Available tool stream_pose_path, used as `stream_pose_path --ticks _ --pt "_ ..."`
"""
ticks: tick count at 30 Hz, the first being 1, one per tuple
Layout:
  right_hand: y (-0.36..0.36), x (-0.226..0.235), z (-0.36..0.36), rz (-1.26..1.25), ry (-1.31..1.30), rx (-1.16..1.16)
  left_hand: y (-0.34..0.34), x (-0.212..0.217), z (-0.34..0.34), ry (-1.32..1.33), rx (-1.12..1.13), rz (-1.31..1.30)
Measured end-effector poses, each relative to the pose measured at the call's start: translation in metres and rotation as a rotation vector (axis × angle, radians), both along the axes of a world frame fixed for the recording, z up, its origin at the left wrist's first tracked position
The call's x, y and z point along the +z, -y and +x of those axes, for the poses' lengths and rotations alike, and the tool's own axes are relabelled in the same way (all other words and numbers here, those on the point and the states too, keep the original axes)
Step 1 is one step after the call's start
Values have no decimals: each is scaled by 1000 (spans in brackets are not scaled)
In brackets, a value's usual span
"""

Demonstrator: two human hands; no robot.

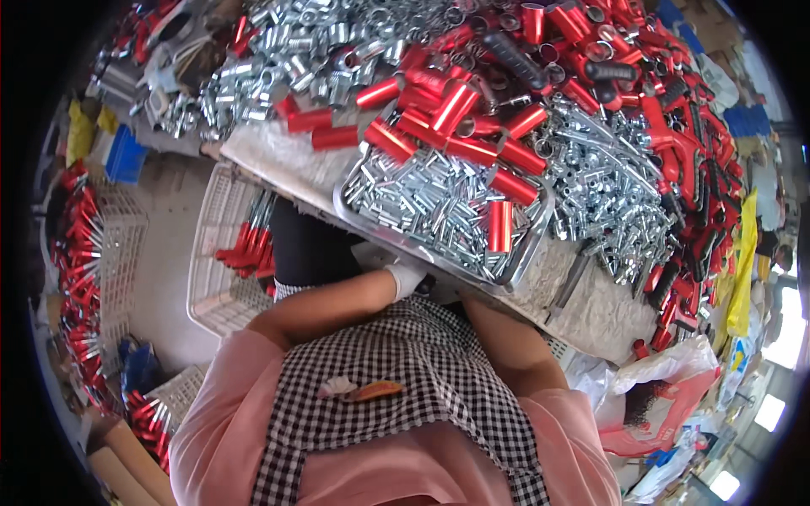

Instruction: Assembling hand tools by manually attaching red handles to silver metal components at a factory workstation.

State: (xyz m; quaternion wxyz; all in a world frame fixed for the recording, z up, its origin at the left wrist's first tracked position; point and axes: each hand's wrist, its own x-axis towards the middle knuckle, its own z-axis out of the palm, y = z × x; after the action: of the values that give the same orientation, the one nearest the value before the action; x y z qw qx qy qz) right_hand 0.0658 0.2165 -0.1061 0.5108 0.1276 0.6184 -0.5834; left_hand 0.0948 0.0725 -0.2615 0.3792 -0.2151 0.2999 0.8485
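Observation:
My left hand point(407, 278), in a white glove, is at my lap just below the near edge of the workbench point(295, 181). Its fingers are hidden, so what it holds, if anything, does not show. My right forearm point(498, 333) runs under the bench edge, and the hand at its end is out of sight. Right above both arms, a metal tray point(439, 253) holds many small silver pins point(422, 198). Shiny red tubes point(500, 226) lie on the pins and along the tray's far side.
Silver metal collars point(295, 51) heap up at the back left. Small metal fittings point(603, 185) and red tool bodies with black grips point(675, 152) crowd the right. White plastic crates point(211, 261) with red-handled parts stand on the left floor. A red-and-white sack point(658, 413) hangs lower right.

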Motion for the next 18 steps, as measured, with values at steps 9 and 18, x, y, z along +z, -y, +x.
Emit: stream_pose_path --ticks 9,18 --pt "1 20 -22 54 53 81 -16 1 -8 -24 -31 -42" --pt "2 49 -49 187 83 204 2 -8 2 -80 -18 -3"
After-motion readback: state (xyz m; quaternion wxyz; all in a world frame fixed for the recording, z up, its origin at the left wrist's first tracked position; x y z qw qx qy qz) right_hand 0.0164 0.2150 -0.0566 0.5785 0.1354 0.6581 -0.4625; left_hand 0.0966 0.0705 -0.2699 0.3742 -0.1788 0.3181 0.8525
